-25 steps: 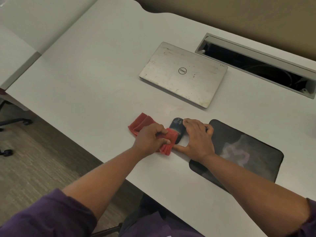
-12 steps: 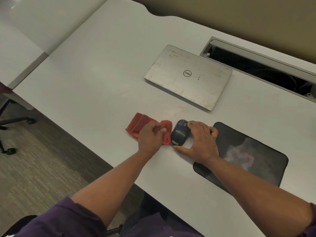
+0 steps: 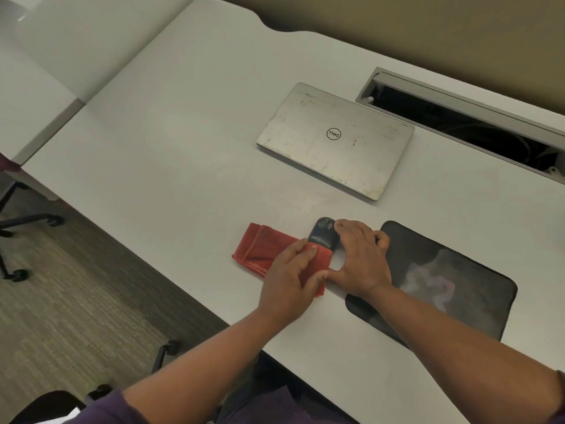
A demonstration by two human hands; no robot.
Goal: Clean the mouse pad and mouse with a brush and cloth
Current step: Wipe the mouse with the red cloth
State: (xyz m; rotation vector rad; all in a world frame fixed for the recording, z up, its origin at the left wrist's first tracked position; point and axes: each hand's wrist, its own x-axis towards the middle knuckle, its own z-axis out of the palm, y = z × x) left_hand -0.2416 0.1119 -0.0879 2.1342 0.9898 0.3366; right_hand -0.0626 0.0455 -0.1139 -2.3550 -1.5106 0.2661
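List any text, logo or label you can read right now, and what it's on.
"DELL": round logo on the lid of the closed silver laptop, seen upside down from here.
Mouse: no readable marking.
Mouse pad: pale printed shape, no legible words.
Red cloth: no text.

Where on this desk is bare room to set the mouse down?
Widest bare stretch: desk left of the laptop, beyond the red cloth. The mouse pad is bare past the right hand. Crowded where left hand, cloth, mouse meet.
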